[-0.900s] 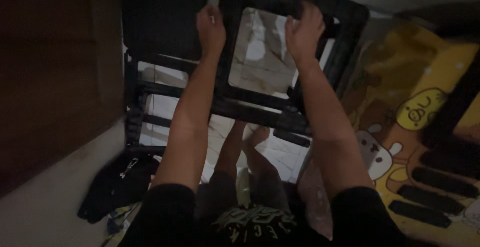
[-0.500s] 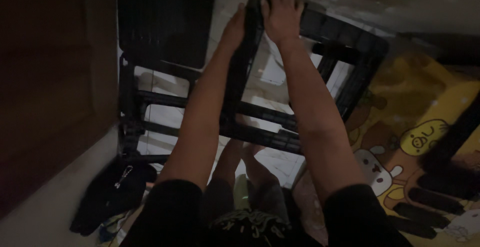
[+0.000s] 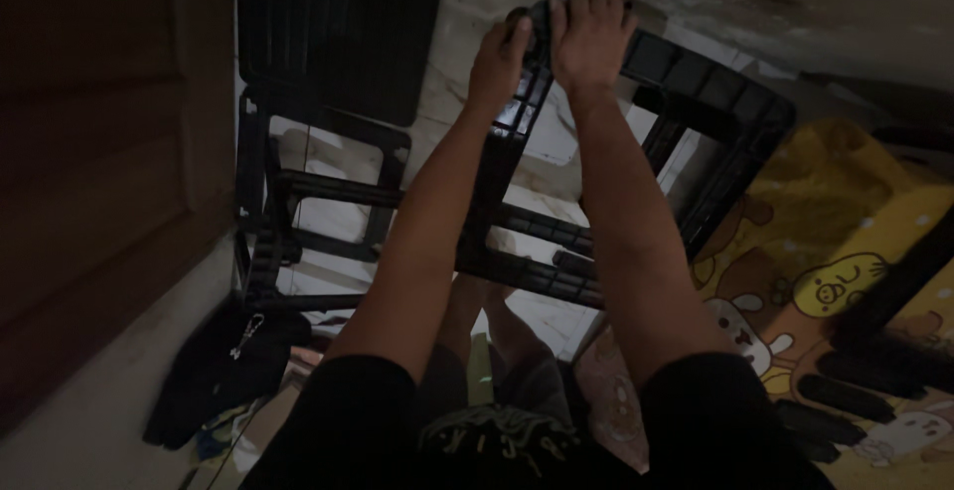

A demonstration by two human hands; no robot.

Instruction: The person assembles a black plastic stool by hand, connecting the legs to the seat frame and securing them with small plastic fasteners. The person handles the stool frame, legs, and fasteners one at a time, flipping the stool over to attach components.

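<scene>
Black plastic frame [image 3: 636,152], upper centre: likely stiff, light; left hand [image 3: 500,63] and right hand [image 3: 588,38] clamped on top corner.

No package, label, sign or screen can be seen in this dark view; there is nothing of this kind to describe.
</scene>
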